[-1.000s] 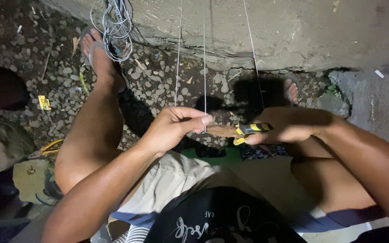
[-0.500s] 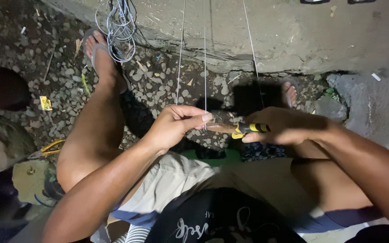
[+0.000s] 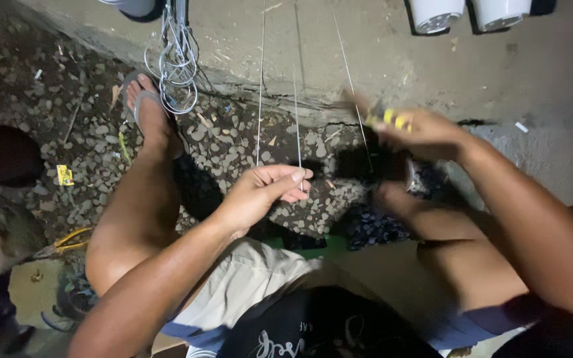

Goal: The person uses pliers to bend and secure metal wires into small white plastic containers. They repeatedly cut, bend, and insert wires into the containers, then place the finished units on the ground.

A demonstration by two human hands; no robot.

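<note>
I sit over gravel ground with my legs spread. My left hand pinches a thin grey wire that runs up toward a concrete ledge. My right hand is raised and blurred, shut on a yellow-and-black handled tool near another thin wire. A third wire hangs straight to the left of my left hand.
A coil of grey wire hangs at the top left above my sandalled left foot. Two white round pots sit on the ledge at top right. A yellow scrap lies on the gravel at left.
My right hand with the tool has swung up and away to the right from my left hand. My left hand stays pinched on the wire. The view has tilted upward.
</note>
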